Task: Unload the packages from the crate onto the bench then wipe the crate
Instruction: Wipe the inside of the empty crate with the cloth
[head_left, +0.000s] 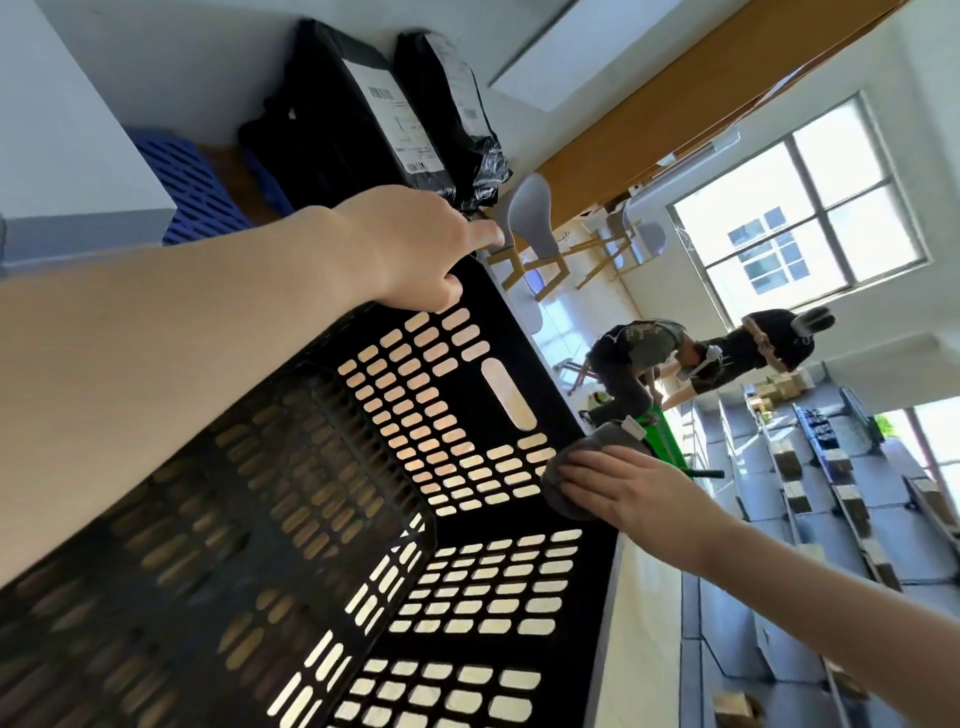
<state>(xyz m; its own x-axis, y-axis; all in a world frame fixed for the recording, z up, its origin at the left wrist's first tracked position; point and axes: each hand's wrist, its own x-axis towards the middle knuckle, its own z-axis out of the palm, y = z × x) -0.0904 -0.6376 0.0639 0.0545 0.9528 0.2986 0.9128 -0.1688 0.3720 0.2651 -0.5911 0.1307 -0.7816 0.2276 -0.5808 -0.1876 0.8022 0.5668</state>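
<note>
The view is strongly tilted. A black perforated crate (291, 519) fills the lower left, and I see nothing inside it. My left hand (415, 244) grips the crate's far rim, fingers curled over the edge. My right hand (618, 493) presses a grey cloth (576, 467) with straight fingers against the crate's rim at the right corner. Two black plastic packages with white labels (363, 119) (457, 98) lie on the white bench (171, 62) beyond the crate.
A blue perforated crate (192, 192) sits at the left past my forearm. Beyond the bench are pale chairs (535, 223), a bright window (800, 202), two people (701, 358) bent over, and grey shelving with boxes (810, 483).
</note>
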